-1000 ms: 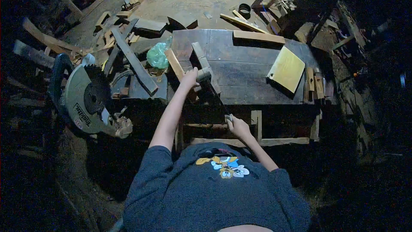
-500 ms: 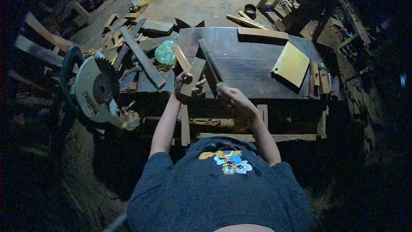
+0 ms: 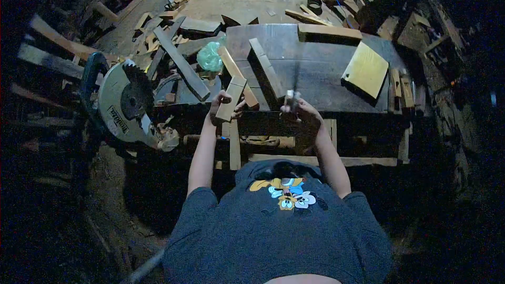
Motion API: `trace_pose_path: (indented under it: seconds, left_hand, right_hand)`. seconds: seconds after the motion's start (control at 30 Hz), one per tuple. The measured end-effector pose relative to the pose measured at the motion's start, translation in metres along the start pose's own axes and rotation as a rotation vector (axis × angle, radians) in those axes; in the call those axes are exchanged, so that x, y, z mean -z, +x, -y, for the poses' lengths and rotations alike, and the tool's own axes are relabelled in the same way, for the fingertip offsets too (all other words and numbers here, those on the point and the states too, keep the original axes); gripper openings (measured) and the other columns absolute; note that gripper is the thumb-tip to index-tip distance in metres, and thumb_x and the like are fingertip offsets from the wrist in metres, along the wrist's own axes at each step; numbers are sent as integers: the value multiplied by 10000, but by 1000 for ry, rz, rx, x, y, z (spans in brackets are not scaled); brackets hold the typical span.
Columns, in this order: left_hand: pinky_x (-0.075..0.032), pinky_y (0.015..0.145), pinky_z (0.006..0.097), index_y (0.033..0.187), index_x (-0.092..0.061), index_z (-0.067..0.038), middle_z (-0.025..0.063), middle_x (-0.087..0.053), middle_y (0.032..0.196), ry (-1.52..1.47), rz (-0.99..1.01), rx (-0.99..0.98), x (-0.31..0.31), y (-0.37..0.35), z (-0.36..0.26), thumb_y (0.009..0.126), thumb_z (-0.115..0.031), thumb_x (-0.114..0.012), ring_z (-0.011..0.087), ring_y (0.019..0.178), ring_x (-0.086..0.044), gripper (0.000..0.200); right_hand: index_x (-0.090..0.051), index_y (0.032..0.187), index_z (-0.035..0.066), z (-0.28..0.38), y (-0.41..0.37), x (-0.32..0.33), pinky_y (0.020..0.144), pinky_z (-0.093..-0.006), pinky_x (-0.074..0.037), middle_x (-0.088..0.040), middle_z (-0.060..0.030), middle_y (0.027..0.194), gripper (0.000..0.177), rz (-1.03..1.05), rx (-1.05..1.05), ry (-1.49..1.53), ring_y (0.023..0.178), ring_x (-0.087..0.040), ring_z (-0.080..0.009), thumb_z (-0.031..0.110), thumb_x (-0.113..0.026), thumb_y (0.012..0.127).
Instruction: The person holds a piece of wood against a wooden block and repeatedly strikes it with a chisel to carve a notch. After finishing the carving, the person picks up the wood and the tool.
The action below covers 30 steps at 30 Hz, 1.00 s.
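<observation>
My left hand (image 3: 220,106) is closed around a short wooden block (image 3: 231,99), tilted in front of the bench's near edge. A line crosses the block near its upper end. To its right, my right hand (image 3: 305,114) grips a thin dark tool (image 3: 296,76) with a pale part by the fingers; motion blur hides its exact kind. Between the hands a wooden strip (image 3: 267,71) lies slanted on the dark workbench (image 3: 321,68). Behind the held block, a lighter wooden piece (image 3: 231,64) rests on the bench, partly covered by it.
At left stands a circular miter saw (image 3: 129,102) with its toothed blade exposed. A green plastic bag (image 3: 210,58) and a long grey board (image 3: 181,63) lie near it. A square yellowish board (image 3: 366,71) and a long timber (image 3: 330,33) occupy the bench's right and back.
My right hand has moved right, away from the block and strip, with the thin tool now pointing away from me. My left hand still holds the block. The view has shifted slightly.
</observation>
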<state>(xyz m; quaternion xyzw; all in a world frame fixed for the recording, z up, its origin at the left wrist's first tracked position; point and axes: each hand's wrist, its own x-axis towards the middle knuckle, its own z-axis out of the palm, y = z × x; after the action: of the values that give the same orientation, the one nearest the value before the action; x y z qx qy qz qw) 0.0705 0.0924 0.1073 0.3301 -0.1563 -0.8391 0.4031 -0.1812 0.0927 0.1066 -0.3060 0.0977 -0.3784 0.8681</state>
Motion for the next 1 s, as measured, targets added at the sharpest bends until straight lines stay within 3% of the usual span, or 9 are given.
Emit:
trace_pose_path:
  seconds: [0.07, 0.13, 0.27, 0.33, 0.4, 0.53, 0.7, 0.93, 1.0]
  left_hand:
    - [-367, 394, 260, 889, -391, 12, 79, -395, 598, -5, 302, 69, 15, 15, 2, 631, -283, -411, 166, 411, -396, 392]
    - [-409, 427, 260, 863, -424, -12, 80, -438, 616, 55, -81, 133, -14, 5, -6, 631, -295, -428, 161, 435, -449, 366]
    - [-431, 461, 277, 810, -485, -63, 52, -520, 677, 385, -384, -101, -35, -5, 5, 633, -348, -481, 143, 535, -502, 335]
    - [-429, 498, 269, 851, -479, -53, 44, -523, 709, 295, -282, -152, -10, 15, 9, 631, -362, -503, 151, 579, -511, 380]
    - [-418, 558, 280, 862, -477, -46, 62, -529, 736, 1374, -295, -223, 38, 65, -3, 623, -323, -526, 188, 618, -517, 370]
    - [-390, 664, 342, 936, -445, -25, 139, -496, 819, 2104, -636, -556, 14, 81, 13, 558, -263, -596, 271, 810, -464, 471]
    - [-174, 879, 416, 1150, -180, -84, 107, -325, 1066, 2340, -625, -535, 53, 114, 53, 558, -254, -592, 271, 990, -319, 741]
    - [-200, 856, 398, 1169, -146, -96, 105, -345, 1026, 2411, -638, -377, 56, 113, 55, 548, -258, -600, 258, 965, -336, 786]
    - [-231, 814, 392, 1174, -139, -99, 105, -357, 996, 2438, -645, -425, 57, 112, 57, 541, -257, -604, 250, 943, -343, 801]
  right_hand:
    - [-428, 1003, 37, 2, -3, 16, 594, -190, -389, -504, -34, 850, 358, 12, -356, -53, 710, -461, -83, 286, -453, 747]
    - [-435, 1000, 39, -16, 5, 29, 511, -176, -376, -506, -28, 824, 345, -185, -378, -892, 613, -452, -66, 290, -426, 763]
    - [-463, 850, 71, -18, -41, 44, 379, -146, -266, -423, 31, 594, 242, -356, -252, -181, 459, -349, -31, 293, -406, 773]
    - [-450, 840, 53, -12, -69, 48, 365, -166, -281, -397, 28, 558, 229, -564, -157, -358, 435, -338, -37, 266, -392, 781]
    - [-448, 851, 54, -22, -100, 68, 364, -172, -292, -398, 16, 534, 226, -658, -89, -180, 432, -351, -42, 260, -385, 783]
    - [-456, 856, 33, -58, -160, 97, 347, -184, -325, -414, -14, 520, 233, -778, -40, -106, 399, -374, -67, 245, -394, 781]
    - [-459, 801, 56, -82, -192, 76, 323, -191, -338, -425, 2, 496, 166, -1072, -123, -300, 381, -402, -67, 215, -453, 755]
    - [-498, 782, 46, -71, -174, 72, 381, -208, -350, -435, 10, 510, 188, -1120, -142, -455, 427, -419, -71, 227, -472, 738]
    - [-481, 788, 5, -62, -167, 76, 511, -254, -390, -496, -36, 640, 217, -997, -13, -1017, 571, -483, -118, 214, -459, 738]
